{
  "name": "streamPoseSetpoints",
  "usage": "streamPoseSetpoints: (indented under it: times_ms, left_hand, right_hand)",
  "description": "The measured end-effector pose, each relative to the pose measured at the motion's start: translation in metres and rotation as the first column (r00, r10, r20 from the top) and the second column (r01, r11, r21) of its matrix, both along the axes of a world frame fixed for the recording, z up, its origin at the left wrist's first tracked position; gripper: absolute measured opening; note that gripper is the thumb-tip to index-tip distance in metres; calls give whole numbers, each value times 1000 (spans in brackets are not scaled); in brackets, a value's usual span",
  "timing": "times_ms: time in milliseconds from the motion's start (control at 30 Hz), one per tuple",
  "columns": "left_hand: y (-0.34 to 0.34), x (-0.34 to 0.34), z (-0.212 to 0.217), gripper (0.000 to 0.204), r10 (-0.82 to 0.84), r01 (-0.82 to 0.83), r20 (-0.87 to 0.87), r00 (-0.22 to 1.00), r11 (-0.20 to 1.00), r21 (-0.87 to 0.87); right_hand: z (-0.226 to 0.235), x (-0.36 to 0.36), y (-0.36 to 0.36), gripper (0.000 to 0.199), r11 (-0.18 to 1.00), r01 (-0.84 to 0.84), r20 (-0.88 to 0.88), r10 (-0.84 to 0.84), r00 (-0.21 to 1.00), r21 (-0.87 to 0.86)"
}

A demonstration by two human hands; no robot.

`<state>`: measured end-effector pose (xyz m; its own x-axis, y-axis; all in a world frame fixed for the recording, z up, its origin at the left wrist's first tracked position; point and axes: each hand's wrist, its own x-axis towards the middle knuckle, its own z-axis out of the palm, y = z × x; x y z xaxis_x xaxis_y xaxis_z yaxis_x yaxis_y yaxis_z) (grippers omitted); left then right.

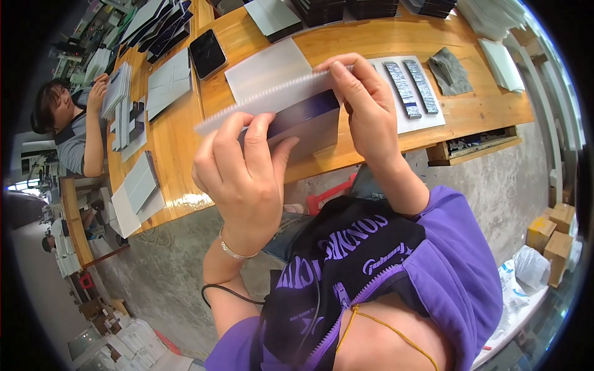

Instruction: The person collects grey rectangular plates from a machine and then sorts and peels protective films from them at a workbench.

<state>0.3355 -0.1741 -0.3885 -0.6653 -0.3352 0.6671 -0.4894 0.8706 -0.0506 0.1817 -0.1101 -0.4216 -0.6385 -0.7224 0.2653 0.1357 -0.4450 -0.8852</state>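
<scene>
Just above the table I hold a dark blue flat panel (312,115) with a greyish face, tilted on edge. Along its far side runs a white sheet (272,94) with a ridged upper edge. My left hand (238,164) is closed on the panel, fingers over the top and thumb on the near face. The left fingertips also touch the white sheet. At the other end, my right hand (370,102) pinches the sheet's corner between thumb and fingers. Part of the panel lies hidden behind my left fingers.
Two silvery dark strips (402,89) lie on a white ridged sheet to the right, beside a crumpled grey cloth (450,71). A phone (208,54) and stacked dark panels (318,9) lie farther back. An open drawer (473,145) juts from the table; a co-worker (71,123) sits left.
</scene>
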Motion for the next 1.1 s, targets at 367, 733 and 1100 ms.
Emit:
streamPoseSetpoints:
  times_ms: [367, 733, 1100]
  left_hand:
    - [-11, -1, 16, 41, -176, 158, 35, 984, 941, 298]
    - [-18, -11, 44, 37, -316, 172, 294, 902, 888, 427]
    - [-15, -11, 43, 34, -327, 65, 367, 871, 817, 573]
  right_hand:
    - [46, -77, 20, 22, 768, 600, 62, -603, 795, -222]
    - [21, -323, 199, 22, 588, 776, -754, -398, 523, 228]
    - [-39, -392, 172, 28, 400, 884, -958, -46, 285, 243]
